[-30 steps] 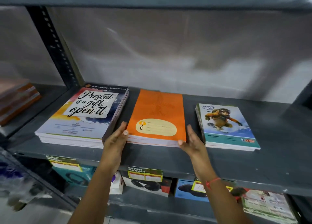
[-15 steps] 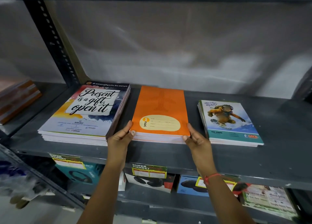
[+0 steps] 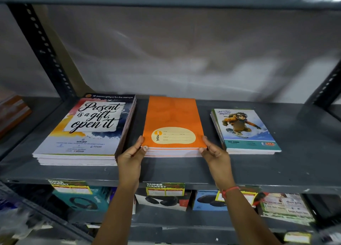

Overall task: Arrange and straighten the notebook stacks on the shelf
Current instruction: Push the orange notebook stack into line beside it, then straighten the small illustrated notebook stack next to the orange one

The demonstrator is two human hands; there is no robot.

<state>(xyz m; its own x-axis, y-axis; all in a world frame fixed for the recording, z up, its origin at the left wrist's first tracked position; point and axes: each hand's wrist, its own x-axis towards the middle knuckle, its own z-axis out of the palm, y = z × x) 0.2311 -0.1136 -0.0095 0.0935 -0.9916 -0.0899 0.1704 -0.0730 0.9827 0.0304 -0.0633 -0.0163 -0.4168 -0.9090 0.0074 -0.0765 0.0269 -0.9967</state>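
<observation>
Nearest me, my left hand (image 3: 131, 157) and right hand (image 3: 215, 153) each grasp a front corner of the orange notebook stack (image 3: 173, 126), thumbs on the cover. That stack lies flat in the middle of the gray shelf (image 3: 184, 172), between the wide "Present is a gift" stack (image 3: 88, 132) on its left and the smaller snowboarder stack (image 3: 243, 130) on its right, all 3 apart. Behind them hangs a pale backdrop (image 3: 184, 51).

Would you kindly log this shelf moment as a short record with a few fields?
shelf: grey metal shelf holding three notebook stacks
left stack: "Present is a gift" stack, tallest, edges uneven
middle stack: orange stack
right stack: snowboarder stack, slightly fanned
left hand: gripping orange stack's near-left corner
right hand: gripping its near-right corner
</observation>
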